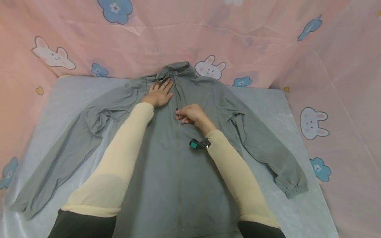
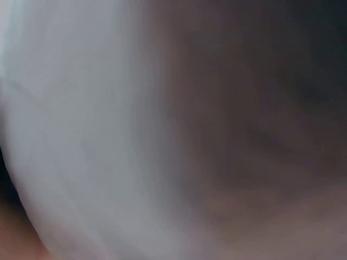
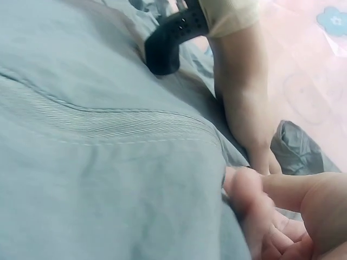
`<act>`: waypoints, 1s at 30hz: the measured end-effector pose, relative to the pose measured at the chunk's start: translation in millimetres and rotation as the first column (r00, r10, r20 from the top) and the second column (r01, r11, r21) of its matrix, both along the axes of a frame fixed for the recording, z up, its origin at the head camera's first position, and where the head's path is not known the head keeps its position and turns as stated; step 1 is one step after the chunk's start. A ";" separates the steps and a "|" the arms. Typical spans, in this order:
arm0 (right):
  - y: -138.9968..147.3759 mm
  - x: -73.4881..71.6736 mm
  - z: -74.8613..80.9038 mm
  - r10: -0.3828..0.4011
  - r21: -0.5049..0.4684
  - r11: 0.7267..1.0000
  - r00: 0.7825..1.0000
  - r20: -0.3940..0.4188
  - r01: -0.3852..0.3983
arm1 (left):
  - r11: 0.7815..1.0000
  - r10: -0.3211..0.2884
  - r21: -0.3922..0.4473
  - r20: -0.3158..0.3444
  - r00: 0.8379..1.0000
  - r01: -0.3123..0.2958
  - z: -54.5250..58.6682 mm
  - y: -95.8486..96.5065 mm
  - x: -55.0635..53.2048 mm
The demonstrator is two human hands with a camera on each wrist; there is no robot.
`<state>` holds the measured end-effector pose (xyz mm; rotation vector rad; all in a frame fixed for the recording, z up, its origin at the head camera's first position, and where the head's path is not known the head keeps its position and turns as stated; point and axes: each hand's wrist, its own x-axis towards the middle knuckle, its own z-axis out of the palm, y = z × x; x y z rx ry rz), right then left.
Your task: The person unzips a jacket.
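A grey-green zip jacket (image 1: 160,158) lies spread front up, its collar (image 1: 177,67) at the far edge and both sleeves stretched outward. My left hand (image 1: 159,94) presses flat on the jacket's upper chest just below the collar, fingers straight and spread. Just to its right and lower, my right hand (image 1: 191,114) pinches the small dark zipper pull (image 1: 177,109) on the front zip. Above the pull the zip's edges part toward the collar; below it the front is joined. In the right wrist view the zip's seam (image 3: 119,123) runs toward the pinching fingers. The left wrist view is blurred.
Under the jacket is a table with a pale grey cover (image 1: 265,99). Pink cloth (image 1: 178,36) with rabbits and flowers hangs behind it and at both sides. A black wrist strap with a camera (image 1: 200,143) sits on my right wrist, close over the jacket.
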<state>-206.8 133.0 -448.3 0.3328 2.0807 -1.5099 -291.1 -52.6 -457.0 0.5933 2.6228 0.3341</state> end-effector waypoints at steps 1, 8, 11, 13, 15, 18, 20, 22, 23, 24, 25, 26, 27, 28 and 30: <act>0.2 2.3 0.2 0.000 -0.005 1.000 1.000 0.005 0.000 | 1.000 0.001 -0.002 0.002 1.000 -0.001 -3.0 0.1 -2.3; 0.1 11.5 -0.3 -0.005 -0.027 1.000 1.000 0.015 0.006 | 1.000 0.015 -0.001 0.002 1.000 -0.015 -10.2 0.1 -6.0; 0.7 11.8 -0.7 -0.006 -0.039 0.999 1.000 0.016 0.007 | 1.000 0.014 -0.002 0.001 1.000 -0.014 -9.7 -0.3 -5.0; 0.3 11.5 -1.1 -0.006 -0.044 0.999 1.000 0.015 0.007 | 1.000 0.010 0.000 0.003 1.000 -0.010 -8.8 -1.4 -4.0; -0.3 11.2 -1.5 -0.008 -0.049 0.999 1.000 0.014 0.008 | 1.000 0.005 0.007 0.008 1.000 -0.006 -7.1 -3.1 -2.8; -2.0 9.6 -3.0 -0.006 -0.050 0.999 1.000 0.014 0.006 | 1.000 -0.005 0.022 0.017 1.000 0.005 -3.4 -6.9 -0.4; -3.2 8.3 -3.5 0.000 -0.048 0.999 1.000 0.013 0.001 | 0.999 -0.004 0.033 0.025 1.000 0.003 -0.1 -9.1 2.0; -4.3 7.0 -4.3 0.005 -0.048 0.999 1.000 0.009 -0.004 | 0.998 0.004 0.057 0.022 1.000 -0.005 3.8 -10.0 5.4; -4.9 6.6 -4.3 0.006 -0.048 0.999 1.000 0.007 -0.006 | 0.997 0.008 0.072 0.020 1.000 -0.009 5.5 -10.0 7.4; -5.3 6.1 -4.7 0.007 -0.047 0.999 1.000 0.006 -0.007 | 0.997 0.009 0.082 0.014 1.000 -0.010 7.3 -9.7 10.0; -5.7 5.9 -4.9 0.005 -0.048 0.999 1.000 0.007 -0.004 | 0.996 0.009 0.091 0.006 1.000 -0.010 8.9 -9.4 12.9; -6.0 5.6 -5.1 0.004 -0.050 0.999 1.000 0.009 -0.004 | 0.995 0.008 0.097 -0.002 1.000 -0.007 10.3 -8.9 16.0; -5.9 5.5 -5.3 0.004 -0.052 0.999 1.000 0.011 -0.003 | 0.995 0.003 0.096 -0.007 1.000 -0.002 11.1 -8.3 19.3; -5.7 5.3 -5.3 0.005 -0.052 0.999 1.000 0.012 -0.004 | 0.996 -0.002 0.092 -0.006 1.000 0.003 12.0 -7.7 23.0; -5.0 5.0 -5.3 0.009 -0.053 0.999 1.000 0.010 -0.008 | 0.997 -0.016 0.070 -0.003 1.000 0.016 12.8 -6.9 30.4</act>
